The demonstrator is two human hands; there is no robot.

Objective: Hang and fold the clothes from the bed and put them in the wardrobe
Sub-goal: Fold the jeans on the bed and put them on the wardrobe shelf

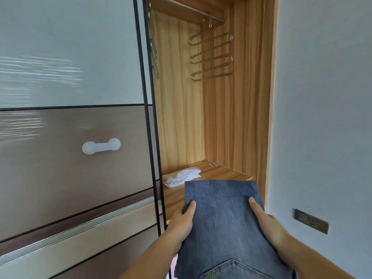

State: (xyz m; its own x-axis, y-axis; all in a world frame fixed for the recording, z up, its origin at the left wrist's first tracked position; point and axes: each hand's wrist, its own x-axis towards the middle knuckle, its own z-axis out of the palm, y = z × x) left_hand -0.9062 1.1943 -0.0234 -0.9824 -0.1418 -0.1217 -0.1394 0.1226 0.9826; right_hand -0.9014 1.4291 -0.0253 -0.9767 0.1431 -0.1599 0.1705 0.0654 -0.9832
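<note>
A person's two bare hands hold folded blue jeans (225,224) out flat toward an open wardrobe (255,97). The left hand (181,222) grips the jeans' left edge, thumb on top and fingers hidden underneath. The right hand (267,224) grips the right edge the same way, thumb lying along the denim. A back pocket shows at the jeans' near end, by the bottom of the view. The far end of the jeans hangs over the front edge of the wardrobe's wooden shelf (223,172); whether it touches the wood cannot be told. On the shelf's left side, toward the back, lies a folded white cloth (182,176), just beyond the jeans' far left corner. Above, a rail (187,8) carries a tiered metal hanger (211,56) near the wardrobe's right wall. The sliding door (70,97) stands to the left, with a white handle (101,146) on its brown panel. A wall socket (311,221) sits on the pale wall to the right.
</note>
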